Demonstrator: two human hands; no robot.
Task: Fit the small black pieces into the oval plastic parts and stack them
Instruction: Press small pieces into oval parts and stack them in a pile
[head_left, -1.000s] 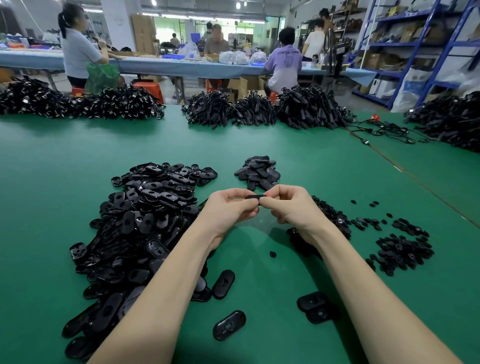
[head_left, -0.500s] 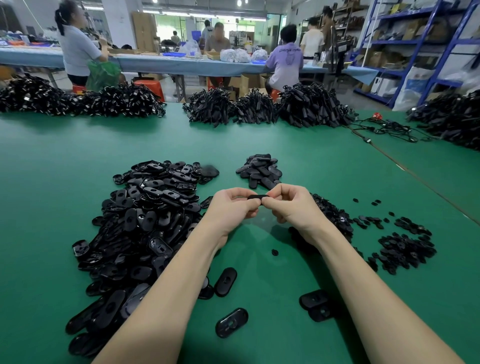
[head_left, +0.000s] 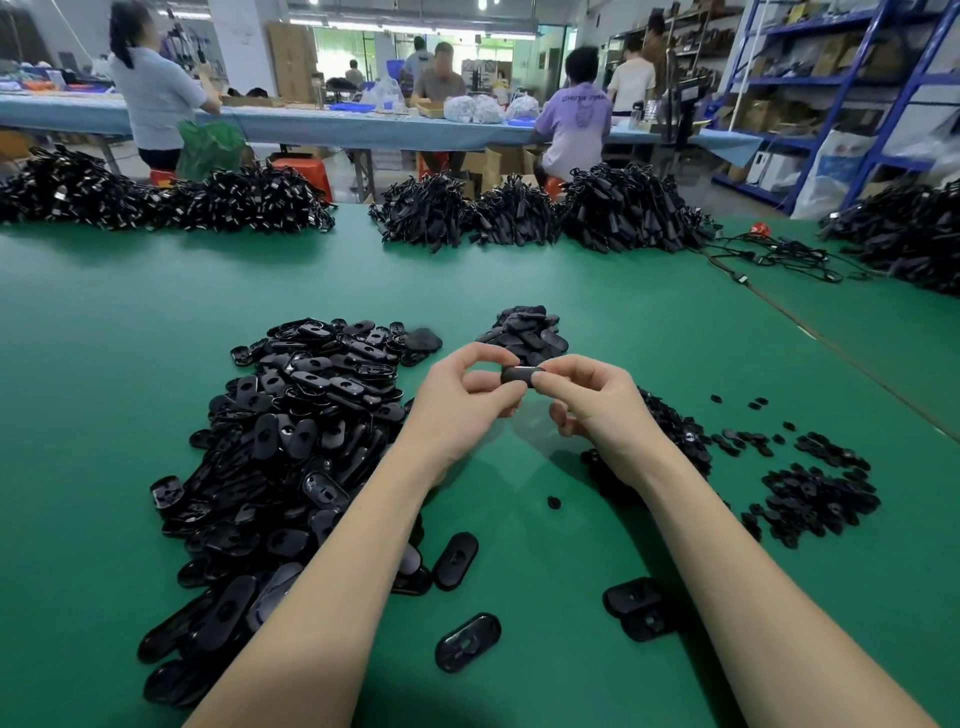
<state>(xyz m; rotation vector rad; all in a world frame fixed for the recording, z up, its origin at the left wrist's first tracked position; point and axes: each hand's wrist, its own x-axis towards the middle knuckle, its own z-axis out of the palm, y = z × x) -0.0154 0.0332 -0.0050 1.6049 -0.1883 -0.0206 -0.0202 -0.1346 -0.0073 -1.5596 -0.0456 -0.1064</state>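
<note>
Black oval plastic part (head_left: 521, 375) held above the green table (head_left: 597, 312), pinched at its ends by left hand (head_left: 462, 402) and right hand (head_left: 597, 405), fingers curled on it, possibly already fitted, heap of oval parts (head_left: 291, 441) left, small black pieces (head_left: 815, 493) right

Fingertips of both hands cover the ends of the pinched oval part (head_left: 521, 375) (any fitted small piece unseeable); the right wrist hides nearby small pieces (head_left: 670, 431).

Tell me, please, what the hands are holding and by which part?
One oval plastic part, pinched at its ends: left hand and right hand.
</note>
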